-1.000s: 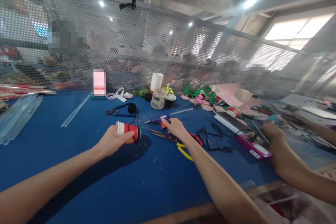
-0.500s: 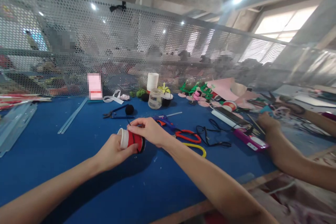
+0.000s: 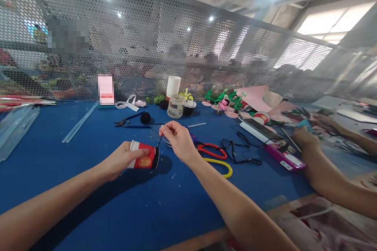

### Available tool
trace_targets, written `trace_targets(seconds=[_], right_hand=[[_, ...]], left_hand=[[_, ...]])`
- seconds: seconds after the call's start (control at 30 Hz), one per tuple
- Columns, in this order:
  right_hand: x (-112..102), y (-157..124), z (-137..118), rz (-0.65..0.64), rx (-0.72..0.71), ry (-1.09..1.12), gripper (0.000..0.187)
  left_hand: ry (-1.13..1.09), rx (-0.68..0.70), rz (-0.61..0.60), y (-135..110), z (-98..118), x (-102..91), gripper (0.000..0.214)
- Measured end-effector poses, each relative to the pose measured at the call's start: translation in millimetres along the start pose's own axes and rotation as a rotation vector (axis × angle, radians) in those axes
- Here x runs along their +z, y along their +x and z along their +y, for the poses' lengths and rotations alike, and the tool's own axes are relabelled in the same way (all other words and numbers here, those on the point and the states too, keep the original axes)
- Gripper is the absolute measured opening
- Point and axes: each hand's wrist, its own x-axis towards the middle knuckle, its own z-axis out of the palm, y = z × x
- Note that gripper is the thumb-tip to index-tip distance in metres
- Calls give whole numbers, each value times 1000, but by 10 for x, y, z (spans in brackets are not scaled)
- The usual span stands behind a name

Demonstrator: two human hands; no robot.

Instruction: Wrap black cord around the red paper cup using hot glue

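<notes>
My left hand (image 3: 118, 161) is wrapped round a red and white paper cup (image 3: 144, 160) with a gold emblem, held tilted on its side above the blue table. A black band of yarn circles the cup's right-hand end. Between thumb and fingers, my right hand (image 3: 181, 143) pinches a strand of black yarn (image 3: 160, 141) that runs down to that band. Behind the cup lies a ball of black yarn (image 3: 145, 117), its strand leading toward my right hand. Beside the ball are pliers (image 3: 132, 119) with dark blue handles.
Scissors with a red loop (image 3: 213, 151) and a yellow loop (image 3: 226, 169) lie right of my hand. Behind stand a clear jar (image 3: 175, 108) and stacked white cups (image 3: 173, 85). Black cable (image 3: 235, 157) and a purple-ended device (image 3: 284, 159) lie near a co-worker's hand (image 3: 306, 138).
My right hand has drawn away from the cup to the right, pulling the yarn strand taut. The cup has turned, so its gold emblem now shows.
</notes>
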Motion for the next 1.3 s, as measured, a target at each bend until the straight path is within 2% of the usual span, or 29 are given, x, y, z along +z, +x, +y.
trace_targets(seconds=[0.13,0.27,0.47,0.63,0.9,1.17,1.3], right_hand=[[-11,-17,-13,20,-48,-63,20],[-15,-22,0,12,-36,-144,20],[-11,-22,14,-47,-1,-244,20],[-3,-22,8,-97,4,-204,20],[31,-32,0,-229,60,-125,19],[37,-40,-15,-238,97,-153,18],[40,-40,-30,-235,97,-156,18]], left_hand=[[-101,-90,-14,6,25,9,19],[-86,-117,-21,-23,69,33,18],[64,17,-21,-98,63,54,21],[150,124,-44,-166,80,65,23],[254,217,-47,-239,55,71,23],[455,359,-25,-255,29,48,26],[494,508,-14,-254,39,61,24]])
